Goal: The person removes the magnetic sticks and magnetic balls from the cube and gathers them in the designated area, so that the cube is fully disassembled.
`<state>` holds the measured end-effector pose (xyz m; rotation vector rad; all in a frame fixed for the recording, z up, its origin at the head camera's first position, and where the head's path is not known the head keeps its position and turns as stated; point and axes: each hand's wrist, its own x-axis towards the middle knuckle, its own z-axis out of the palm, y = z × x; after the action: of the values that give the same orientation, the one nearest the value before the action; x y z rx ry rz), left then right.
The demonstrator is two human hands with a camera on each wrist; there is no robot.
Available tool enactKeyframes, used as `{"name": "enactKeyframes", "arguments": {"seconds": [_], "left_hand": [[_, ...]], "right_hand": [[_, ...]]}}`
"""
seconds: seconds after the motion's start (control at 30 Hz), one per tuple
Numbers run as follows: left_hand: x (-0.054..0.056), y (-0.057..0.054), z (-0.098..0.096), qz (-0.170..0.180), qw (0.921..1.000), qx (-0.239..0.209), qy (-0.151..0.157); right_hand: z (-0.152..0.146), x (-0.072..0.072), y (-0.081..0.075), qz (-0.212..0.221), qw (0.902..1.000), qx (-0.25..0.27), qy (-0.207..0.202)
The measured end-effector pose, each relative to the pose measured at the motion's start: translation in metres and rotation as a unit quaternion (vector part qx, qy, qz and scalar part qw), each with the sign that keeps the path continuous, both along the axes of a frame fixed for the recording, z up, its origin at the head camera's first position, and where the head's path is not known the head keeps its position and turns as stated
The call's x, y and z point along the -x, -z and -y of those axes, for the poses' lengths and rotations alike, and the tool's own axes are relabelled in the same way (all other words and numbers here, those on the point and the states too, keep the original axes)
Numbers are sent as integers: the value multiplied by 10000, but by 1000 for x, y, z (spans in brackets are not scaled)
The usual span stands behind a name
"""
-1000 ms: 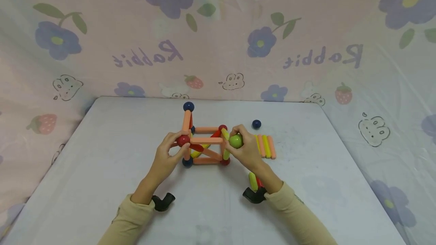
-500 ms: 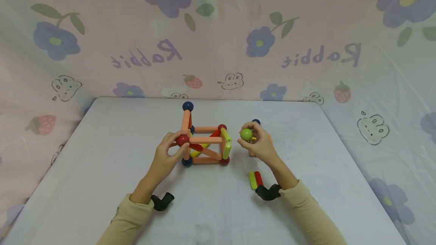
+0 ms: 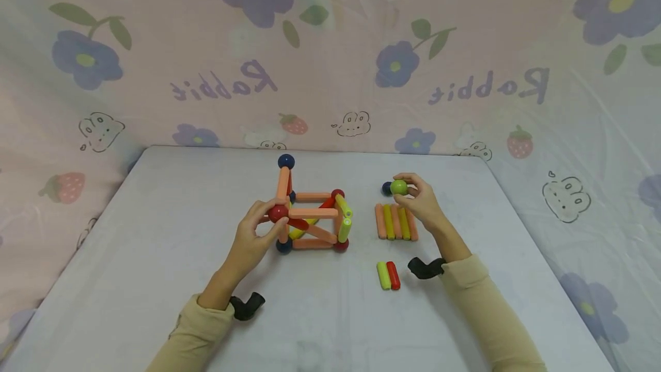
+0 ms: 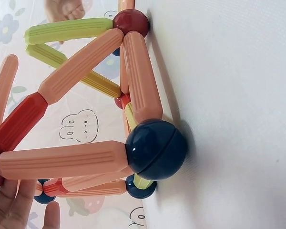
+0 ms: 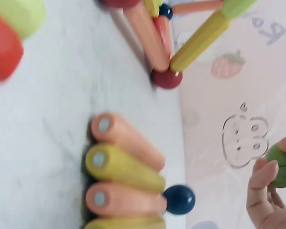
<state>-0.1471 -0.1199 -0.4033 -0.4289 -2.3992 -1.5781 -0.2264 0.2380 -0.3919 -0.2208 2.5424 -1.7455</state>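
My left hand (image 3: 253, 228) pinches a red ball (image 3: 278, 213) at an upper corner of a frame built from magnetic sticks and balls. An orange stick (image 3: 312, 213) runs right from that ball. Dark blue balls (image 4: 157, 149) and dark red balls (image 4: 131, 23) form the lower corners on the table. On the frame's right side, two yellow-green sticks (image 3: 345, 229) lean together with their upper ends meeting and no ball on them. My right hand (image 3: 424, 202) holds a green ball (image 3: 399, 187) between thumb and fingers, beside a loose dark blue ball (image 3: 387, 189).
A row of orange and yellow sticks (image 3: 396, 222) lies right of the frame. Nearer me lie a short yellow-green stick (image 3: 383, 275) and a red stick (image 3: 393, 275). Black curved pieces (image 3: 426, 268) sit at both wrists. A patterned cloth (image 3: 330, 62) hangs behind the white table (image 3: 155, 280).
My right hand has drawn the green ball away from the frame's right corner, moving right and back toward the loose blue ball. The left hand stays on the red ball.
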Motion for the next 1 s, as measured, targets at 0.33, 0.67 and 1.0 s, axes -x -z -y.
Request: {"name": "enactKeyframes", "arguments": {"seconds": [0.33, 0.67, 1.0], "left_hand": [[0, 2, 0, -105, 9999, 20, -36], [0, 2, 0, -105, 9999, -75, -11], [0, 3, -1, -169, 9998, -110, -14]], "right_hand": [[-25, 26, 19, 501, 9970, -510, 310], [-37, 48, 40, 1003, 9856, -1232, 582], [-39, 57, 47, 1196, 9783, -1590, 577]]}}
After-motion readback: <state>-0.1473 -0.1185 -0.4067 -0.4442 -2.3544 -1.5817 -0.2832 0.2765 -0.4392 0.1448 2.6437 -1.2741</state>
